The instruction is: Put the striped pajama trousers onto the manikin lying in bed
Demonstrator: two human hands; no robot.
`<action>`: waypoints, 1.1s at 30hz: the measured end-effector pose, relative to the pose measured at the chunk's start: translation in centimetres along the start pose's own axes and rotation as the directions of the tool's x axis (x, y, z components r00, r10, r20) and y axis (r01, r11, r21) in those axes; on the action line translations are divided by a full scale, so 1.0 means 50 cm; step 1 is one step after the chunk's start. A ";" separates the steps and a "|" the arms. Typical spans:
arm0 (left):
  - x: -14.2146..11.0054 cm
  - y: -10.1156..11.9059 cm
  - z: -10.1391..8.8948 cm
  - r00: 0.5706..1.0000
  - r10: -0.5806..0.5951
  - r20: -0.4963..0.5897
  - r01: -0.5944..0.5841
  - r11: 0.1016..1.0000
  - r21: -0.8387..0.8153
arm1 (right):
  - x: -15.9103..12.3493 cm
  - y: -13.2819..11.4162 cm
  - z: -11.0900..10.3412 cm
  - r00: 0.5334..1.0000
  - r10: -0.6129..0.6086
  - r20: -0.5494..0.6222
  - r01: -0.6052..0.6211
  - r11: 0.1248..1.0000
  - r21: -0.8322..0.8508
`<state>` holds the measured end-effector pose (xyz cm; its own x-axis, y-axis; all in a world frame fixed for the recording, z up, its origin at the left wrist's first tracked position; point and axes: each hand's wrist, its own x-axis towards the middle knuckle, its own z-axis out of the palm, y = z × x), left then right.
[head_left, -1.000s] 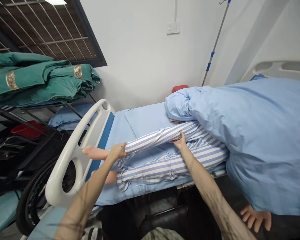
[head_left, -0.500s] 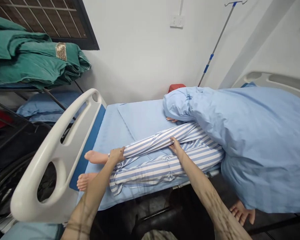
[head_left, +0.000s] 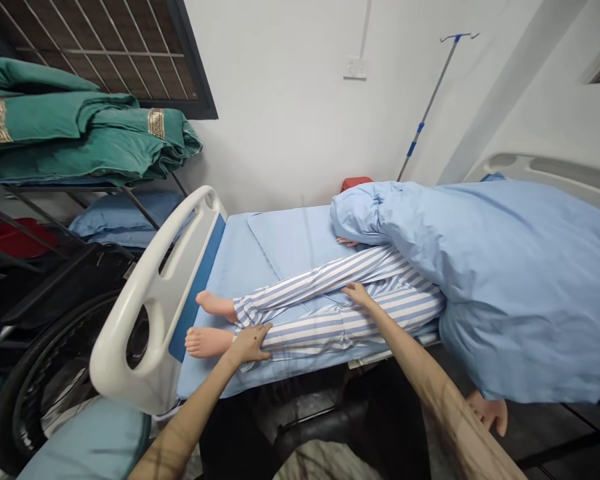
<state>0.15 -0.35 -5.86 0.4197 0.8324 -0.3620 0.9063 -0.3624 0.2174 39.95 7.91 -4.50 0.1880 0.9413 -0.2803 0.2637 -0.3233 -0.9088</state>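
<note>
On the bed (head_left: 300, 227), my left grip (head_left: 251, 343) lies spread on the near striped trouser leg (head_left: 307, 333); I can't tell my right grip (head_left: 359, 294)'s closure.

the head view looks down across the bed (head_left: 300, 233).

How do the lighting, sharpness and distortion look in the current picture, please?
Head view: the wall is bright, but the area below the bed is dark; head view: the left hand and right hand appear fairly sharp, while blurry dark streaks cross the right arm; head view: the wheel near the edge looks stretched, probably by a wide lens.
</note>
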 end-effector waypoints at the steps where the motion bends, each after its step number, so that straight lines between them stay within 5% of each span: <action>1: -0.002 0.004 0.004 1.000 -0.024 0.008 0.024 0.998 0.055 | -0.017 0.003 -0.008 1.000 -0.019 0.017 0.020 0.998 -0.052; 6: -0.002 0.020 -0.004 0.986 -0.163 -0.013 0.162 0.964 0.209 | -0.095 0.018 -0.042 0.987 -0.129 0.099 0.152 0.949 -0.276; 10: -0.012 0.017 -0.017 0.986 -0.164 -0.041 0.169 0.956 0.238 | -0.126 0.024 -0.051 0.944 -0.268 0.193 0.330 0.804 -0.495; 15: -0.024 0.021 -0.016 0.977 -0.207 -0.056 0.214 0.942 0.260 | -0.171 0.041 -0.048 0.915 -0.379 0.141 0.400 0.795 -0.457; 20: -0.050 0.035 0.006 0.980 -0.190 -0.058 0.199 0.950 0.242 | -0.252 0.107 -0.070 0.863 -0.505 0.007 0.478 0.813 -0.331; 25: -0.071 0.044 0.001 0.980 -0.194 -0.052 0.201 0.952 0.232 | -0.336 0.206 -0.101 0.894 -0.318 -0.317 0.235 0.933 -0.273; 29: -0.083 0.050 -0.035 0.982 -0.182 -0.044 0.187 0.946 0.263 | -0.362 0.240 -0.096 0.944 -0.215 -0.251 0.161 0.962 -0.220; 33: -0.098 0.063 -0.079 0.977 -0.196 -0.087 0.212 0.948 0.238 | -0.339 0.221 -0.069 0.998 0.049 -0.047 -0.041 0.986 0.161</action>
<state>0.74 -3.90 0.16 0.2276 0.9204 -0.3178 0.9599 -0.2670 -0.0859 42.94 -11.95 -8.71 0.2448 0.9187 -0.3099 0.1004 -0.3419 -0.9344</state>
